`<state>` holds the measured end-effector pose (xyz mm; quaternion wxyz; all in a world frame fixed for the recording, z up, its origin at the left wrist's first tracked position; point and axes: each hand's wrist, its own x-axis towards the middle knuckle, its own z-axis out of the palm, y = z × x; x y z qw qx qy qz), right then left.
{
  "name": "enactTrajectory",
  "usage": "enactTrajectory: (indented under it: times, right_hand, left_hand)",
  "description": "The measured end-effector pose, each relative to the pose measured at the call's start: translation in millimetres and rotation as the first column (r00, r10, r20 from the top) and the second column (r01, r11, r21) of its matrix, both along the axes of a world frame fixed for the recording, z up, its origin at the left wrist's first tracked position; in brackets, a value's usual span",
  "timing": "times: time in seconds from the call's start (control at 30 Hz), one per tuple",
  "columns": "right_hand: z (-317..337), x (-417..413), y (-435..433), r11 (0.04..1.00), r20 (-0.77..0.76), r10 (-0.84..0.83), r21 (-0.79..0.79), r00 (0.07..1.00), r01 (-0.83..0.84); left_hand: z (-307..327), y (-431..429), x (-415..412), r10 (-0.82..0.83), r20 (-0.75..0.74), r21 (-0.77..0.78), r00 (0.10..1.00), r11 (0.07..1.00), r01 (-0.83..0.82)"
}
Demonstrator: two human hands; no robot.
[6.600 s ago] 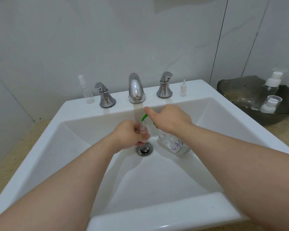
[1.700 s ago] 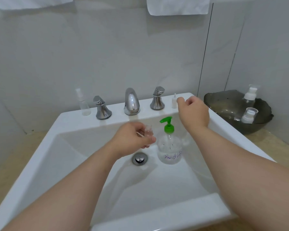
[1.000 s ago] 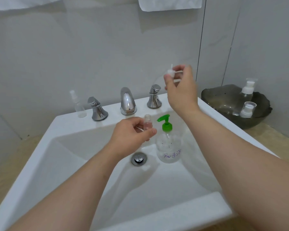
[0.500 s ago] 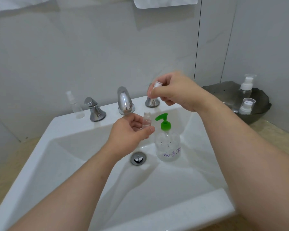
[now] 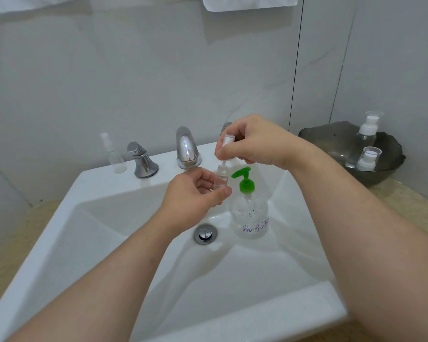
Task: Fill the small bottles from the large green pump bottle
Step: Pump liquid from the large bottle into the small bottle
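left hand (image 5: 192, 197) pinches a small clear bottle (image 5: 220, 178) upright between thumb and fingers, held over the sink (image 5: 59, 243) basin. right hand (image 5: 253, 141) pinches a white spray cap (image 5: 226, 141), thumb and forefinger closed on it; the cap's thin dip tube points down and its tip sits at, or just inside, the bottle's open mouth. cannot tell how far the tube has entered.

green pump bottle (image 5: 248, 208) stands upright in the basin, just right of the small bottle and beside the drain (image 5: 205, 234); nozzle points left, toward the held bottle. neither hand touches it.

further out: another small spray bottle (image 5: 114, 154), capped, on the rim left of the tap handle (image 5: 141, 161); faucet (image 5: 187, 149) centre. two larger white-capped bottles (image 5: 367, 141) stand in a dark bowl (image 5: 331, 139) on the counter to the right.

judgement: step in hand is capping, so this bottle is likely filled; liquid level not readable. next move calls for keeping tube and neck in line, lowering the cap straight, then twisting or pressing it home while the left hand resists. risk: tube catching the lip, bottle tipping.
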<state>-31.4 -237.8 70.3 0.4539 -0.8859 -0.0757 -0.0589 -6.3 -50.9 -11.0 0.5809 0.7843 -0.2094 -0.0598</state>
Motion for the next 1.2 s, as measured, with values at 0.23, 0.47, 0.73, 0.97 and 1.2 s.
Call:
enactTrajectory:
  times: [0.23,0.47,0.73,0.97,1.2]
  right_hand:
    - [-3.9,1.7,1.0,0.996,-0.068,0.017,-0.089,0.998,-0.024]
    - [-6.8,2.2,-2.6,0.994,-0.029,0.097,-0.05,0.995,-0.098]
    - [-8.1,1.8,-3.4,0.987,-0.069,0.137,-0.078,0.988,-0.143]
    - [-6.6,1.1,-4.0,0.983,-0.064,0.108,-0.142,0.992,-0.116]
    - [-8.2,1.5,-2.2,0.99,-0.004,0.054,-0.131,0.999,-0.054]
  left_hand:
    - [-0.8,-0.5,1.1,-0.012,-0.017,-0.031,1.0,0.999,0.012]
    - [-0.8,0.4,0.9,-0.02,-0.042,-0.062,0.999,0.998,0.017]
    - [-1.7,0.9,0.9,-0.035,-0.034,-0.058,0.999,0.998,0.033]
    - [-3.2,-0.7,0.1,-0.089,-0.017,-0.035,0.996,0.995,0.088]
    - [-3.8,-1.0,1.4,-0.084,-0.025,-0.058,0.996,0.995,0.082]
